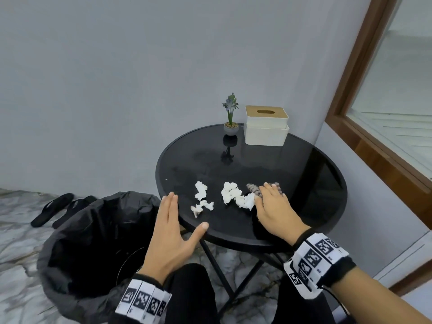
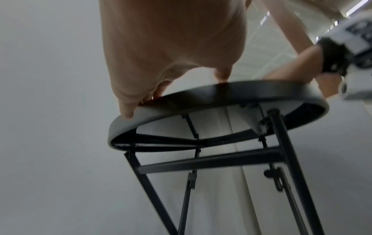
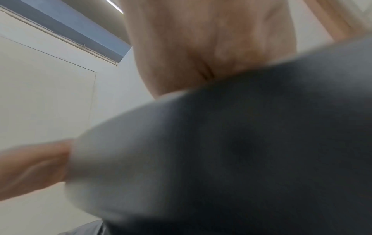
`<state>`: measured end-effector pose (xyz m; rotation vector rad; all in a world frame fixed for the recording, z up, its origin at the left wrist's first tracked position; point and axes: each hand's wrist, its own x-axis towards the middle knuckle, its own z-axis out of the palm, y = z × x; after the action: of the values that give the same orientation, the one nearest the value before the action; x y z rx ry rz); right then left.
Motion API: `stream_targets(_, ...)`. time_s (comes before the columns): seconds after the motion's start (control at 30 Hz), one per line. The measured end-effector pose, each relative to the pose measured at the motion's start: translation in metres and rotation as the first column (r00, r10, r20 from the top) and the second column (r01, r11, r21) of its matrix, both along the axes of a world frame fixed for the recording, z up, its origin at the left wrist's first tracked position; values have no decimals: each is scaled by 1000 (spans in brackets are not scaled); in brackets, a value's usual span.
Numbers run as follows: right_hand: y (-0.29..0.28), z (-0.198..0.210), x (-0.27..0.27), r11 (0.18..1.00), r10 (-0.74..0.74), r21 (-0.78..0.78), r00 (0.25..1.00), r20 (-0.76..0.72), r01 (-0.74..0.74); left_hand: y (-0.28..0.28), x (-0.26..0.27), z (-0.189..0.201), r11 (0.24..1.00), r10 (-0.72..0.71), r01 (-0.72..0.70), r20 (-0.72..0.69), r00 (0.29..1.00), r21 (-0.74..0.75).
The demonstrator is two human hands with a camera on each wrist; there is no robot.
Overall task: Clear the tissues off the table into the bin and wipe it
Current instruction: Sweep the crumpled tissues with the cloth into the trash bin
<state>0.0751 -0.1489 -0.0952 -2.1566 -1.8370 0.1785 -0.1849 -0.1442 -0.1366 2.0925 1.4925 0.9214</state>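
Crumpled white tissues lie on the round black table [image 1: 268, 160]: one piece [image 1: 201, 190], a smaller one [image 1: 202, 205] below it, and a larger clump [image 1: 233, 195] to their right. My right hand [image 1: 268, 199] lies flat on a grey knobbly cloth [image 1: 253, 189], whose edge touches the larger clump. My left hand [image 1: 187, 212] is held open at the table's left rim, fingers straight, thumb spread, above the bin [image 1: 93, 230] lined with a black bag. In the left wrist view, the left hand's fingertips [image 2: 128, 111] touch the table rim [image 2: 221, 90]. The right wrist view is blurred, with only the palm [image 3: 211, 47] and the table rim [image 3: 241, 143] showing.
A white tissue box [image 1: 266, 125] with a wooden lid and a small potted plant [image 1: 231, 127] stand at the table's far side against the wall. Black flip-flops [image 1: 53, 206] lie on the marble floor beyond the bin. A wood-framed window [image 1: 350, 113] is to the right.
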Motion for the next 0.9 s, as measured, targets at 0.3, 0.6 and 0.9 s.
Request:
stream_targets(0.3,31,1,-80,999,0,-52,986,-164,-9,3,-5,-5,999,-34,34,6,999,-11)
stream_targets(0.6,70,7,-134,996,-8,-92,986,-165,-8,2,-7,-10,998,-60,60,94,994,2)
stream_targets(0.9,85,38,-139,996,43,-53,909,-416,-71,1,-7,-13,999,-40,40,153,987,3)
